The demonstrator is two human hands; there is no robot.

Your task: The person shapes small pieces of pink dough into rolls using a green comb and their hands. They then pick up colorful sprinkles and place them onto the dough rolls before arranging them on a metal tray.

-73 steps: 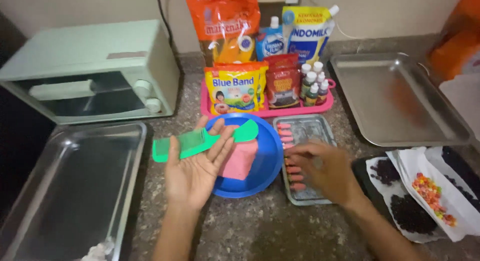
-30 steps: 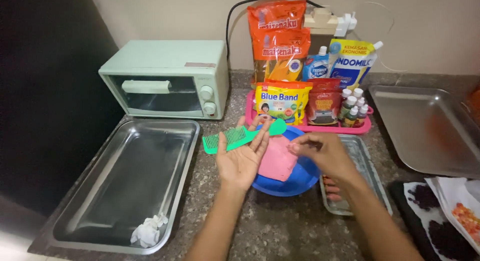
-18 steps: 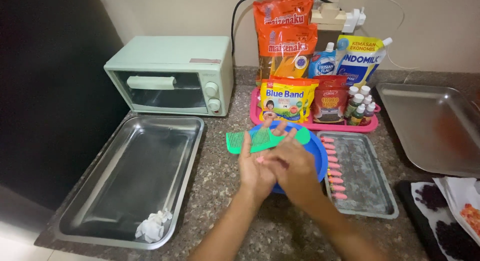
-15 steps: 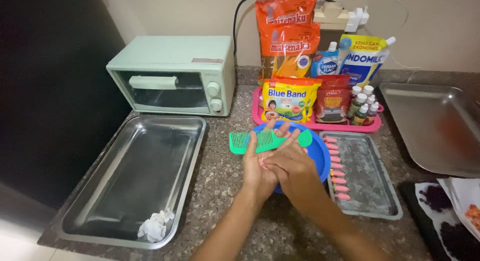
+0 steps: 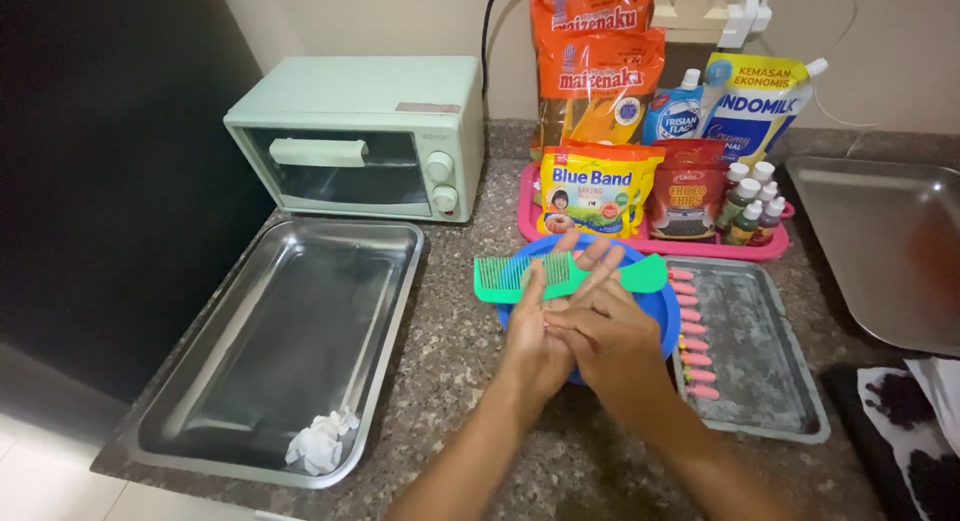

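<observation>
Both hands pressed together, left hand (image 5: pixel 535 331), right hand (image 5: pixel 610 333), hiding blue plate (image 5: pixel 655 303) centre.

A green comb (image 5: pixel 570 278) lies flat across the rim of a round blue plate (image 5: pixel 655 311), teeth toward the oven side, handle pointing right. Both hands cover its middle and most of the plate, which rests on the counter.

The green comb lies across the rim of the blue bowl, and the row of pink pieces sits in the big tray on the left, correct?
Not quite. The green comb does lie across the blue bowl, but the head view shows the pink pieces in the small tray right of the bowl. The big left tray holds only crumpled white paper.
</observation>
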